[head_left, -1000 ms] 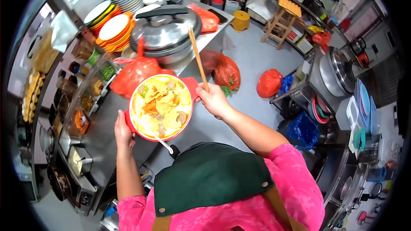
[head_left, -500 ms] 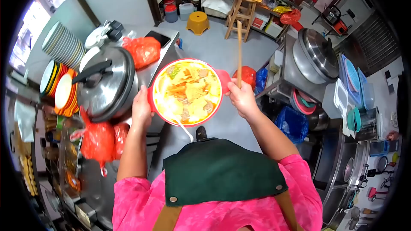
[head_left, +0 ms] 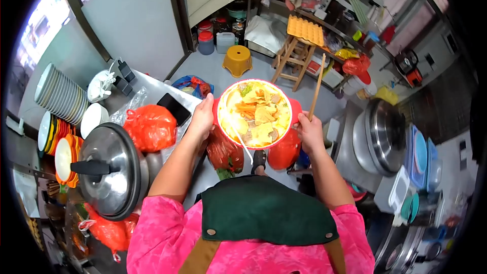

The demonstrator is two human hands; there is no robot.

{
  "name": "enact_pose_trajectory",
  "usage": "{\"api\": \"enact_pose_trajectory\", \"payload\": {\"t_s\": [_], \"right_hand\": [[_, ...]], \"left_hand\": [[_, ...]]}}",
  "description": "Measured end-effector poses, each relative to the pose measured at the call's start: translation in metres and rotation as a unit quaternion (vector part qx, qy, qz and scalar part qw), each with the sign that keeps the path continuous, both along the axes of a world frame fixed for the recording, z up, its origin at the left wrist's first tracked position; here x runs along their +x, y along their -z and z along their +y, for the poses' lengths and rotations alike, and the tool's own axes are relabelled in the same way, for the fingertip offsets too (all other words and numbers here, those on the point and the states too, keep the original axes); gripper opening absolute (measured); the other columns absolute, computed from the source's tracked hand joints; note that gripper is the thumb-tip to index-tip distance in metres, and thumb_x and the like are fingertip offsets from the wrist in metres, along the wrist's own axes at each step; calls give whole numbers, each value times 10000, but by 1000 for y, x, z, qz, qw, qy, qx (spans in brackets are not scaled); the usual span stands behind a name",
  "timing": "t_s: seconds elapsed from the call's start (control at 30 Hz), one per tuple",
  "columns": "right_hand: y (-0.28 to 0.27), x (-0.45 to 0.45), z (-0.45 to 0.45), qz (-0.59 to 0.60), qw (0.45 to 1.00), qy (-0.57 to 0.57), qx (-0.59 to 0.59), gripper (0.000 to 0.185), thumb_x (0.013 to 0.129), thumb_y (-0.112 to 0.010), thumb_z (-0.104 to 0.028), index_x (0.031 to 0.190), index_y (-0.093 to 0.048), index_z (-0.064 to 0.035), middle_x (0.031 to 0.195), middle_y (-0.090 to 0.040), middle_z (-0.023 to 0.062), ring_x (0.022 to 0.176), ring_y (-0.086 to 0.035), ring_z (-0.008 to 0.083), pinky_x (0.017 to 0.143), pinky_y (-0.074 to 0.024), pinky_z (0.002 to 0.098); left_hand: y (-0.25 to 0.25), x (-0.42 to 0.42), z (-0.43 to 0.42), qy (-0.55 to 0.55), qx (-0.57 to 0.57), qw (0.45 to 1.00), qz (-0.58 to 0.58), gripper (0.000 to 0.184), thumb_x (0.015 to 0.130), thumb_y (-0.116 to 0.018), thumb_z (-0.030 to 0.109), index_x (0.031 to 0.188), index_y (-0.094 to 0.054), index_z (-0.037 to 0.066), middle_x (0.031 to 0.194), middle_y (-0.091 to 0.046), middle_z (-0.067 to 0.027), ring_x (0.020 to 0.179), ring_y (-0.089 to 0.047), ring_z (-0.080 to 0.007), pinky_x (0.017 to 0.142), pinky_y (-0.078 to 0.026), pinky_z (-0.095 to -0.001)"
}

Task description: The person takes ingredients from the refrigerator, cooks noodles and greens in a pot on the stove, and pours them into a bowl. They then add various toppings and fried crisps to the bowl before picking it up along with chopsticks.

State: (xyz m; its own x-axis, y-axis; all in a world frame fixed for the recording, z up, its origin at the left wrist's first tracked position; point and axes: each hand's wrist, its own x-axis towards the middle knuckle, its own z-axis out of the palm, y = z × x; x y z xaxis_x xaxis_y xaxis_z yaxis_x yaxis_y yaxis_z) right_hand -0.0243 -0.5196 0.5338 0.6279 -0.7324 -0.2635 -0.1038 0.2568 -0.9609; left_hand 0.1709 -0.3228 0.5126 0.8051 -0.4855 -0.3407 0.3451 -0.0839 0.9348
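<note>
Between my hands is a red two-handled bowl [head_left: 294, 108], held up in front of my apron. Broth with sliced meat, carrot strips and pale yellow pieces of food [head_left: 264, 114] fills it. My left hand [head_left: 204, 116] grips the bowl's left side. The right handle is in my right hand [head_left: 309, 131], which also holds wooden chopsticks [head_left: 317, 86] pointing up and away. A white spoon [head_left: 243, 145] leans out over the near rim, its bowl end hidden in the soup.
On the left counter are a large lidded pot [head_left: 109, 167], a red plastic bag [head_left: 151, 128], a phone [head_left: 174, 108] and stacked plates [head_left: 61, 94]. A yellow stool [head_left: 237, 61] and a wooden stool [head_left: 299, 45] stand ahead. Another lidded pot [head_left: 380, 134] is at right.
My body has advanced, with the bowl still held in both hands. The left counter's pot sits lower in view. More bags on the floor now show around the bowl.
</note>
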Motion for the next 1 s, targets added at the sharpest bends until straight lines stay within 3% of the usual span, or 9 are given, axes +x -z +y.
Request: {"api": "enact_pose_trajectory", "payload": {"t_s": [0.03,0.1,0.27,0.33,0.43,0.73,0.77,1.0], "right_hand": [[3,13,-17,-5,1000,-10,-11,162,847,-489,-148,912,-557,-16,615,-532,17,421,-378,38,375,-284,174],[3,46,-54,-13,999,-31,-24,160,844,-493,-149,907,-557,-17,614,-533,16,421,-377,38,374,-285,174],[-4,129,-137,-2,992,-119,-35,148,841,-516,-184,903,-548,-53,607,-522,-7,405,-342,23,350,-236,168],[-5,161,-165,8,985,-159,-67,132,840,-511,-178,887,-550,-60,601,-522,-13,418,-352,23,365,-247,171],[-15,219,-194,19,984,-171,-55,127,840,-503,-167,870,-562,-58,590,-529,-6,404,-357,27,349,-259,175],[-10,380,-244,8,969,-245,-21,103,833,-519,-161,817,-539,-62,595,-533,-9,424,-376,32,358,-265,174],[-11,400,-246,-12,969,-247,-14,100,834,-518,-156,817,-538,-60,597,-534,-9,424,-378,32,363,-266,173],[-15,549,-264,-16,950,-313,10,90,835,-510,-136,826,-536,-50,612,-544,0,416,-385,31,380,-274,167]], "left_hand": [[5,11,-11,-12,-1,1000,3,412,911,-327,406,840,-519,48,521,-477,-12,336,-372,-95,305,-280,-224],[10,41,-37,19,25,995,-97,415,911,-324,404,816,-520,51,517,-476,-12,337,-379,-93,303,-284,-220],[-5,92,-98,-82,23,993,-77,416,906,-334,412,816,-522,53,523,-478,-2,337,-382,-87,297,-296,-216],[-2,111,-116,-116,-32,991,-52,415,905,-337,413,820,-521,51,532,-481,-1,343,-387,-87,299,-301,-213],[-9,148,-139,-153,-15,987,-48,414,906,-334,406,820,-518,45,538,-483,-7,348,-390,-88,305,-308,-209],[-13,278,-174,-206,-24,978,-12,434,896,-346,438,841,-533,51,567,-497,5,363,-390,-65,290,-267,-185],[-20,292,-177,-209,-23,978,-6,414,913,-315,402,822,-494,40,521,-478,-16,314,-364,-88,284,-282,-219],[-28,410,-180,-250,-14,967,-50,419,915,-306,395,848,-497,29,548,-493,-28,317,-372,-93,291,-302,-219]]}}
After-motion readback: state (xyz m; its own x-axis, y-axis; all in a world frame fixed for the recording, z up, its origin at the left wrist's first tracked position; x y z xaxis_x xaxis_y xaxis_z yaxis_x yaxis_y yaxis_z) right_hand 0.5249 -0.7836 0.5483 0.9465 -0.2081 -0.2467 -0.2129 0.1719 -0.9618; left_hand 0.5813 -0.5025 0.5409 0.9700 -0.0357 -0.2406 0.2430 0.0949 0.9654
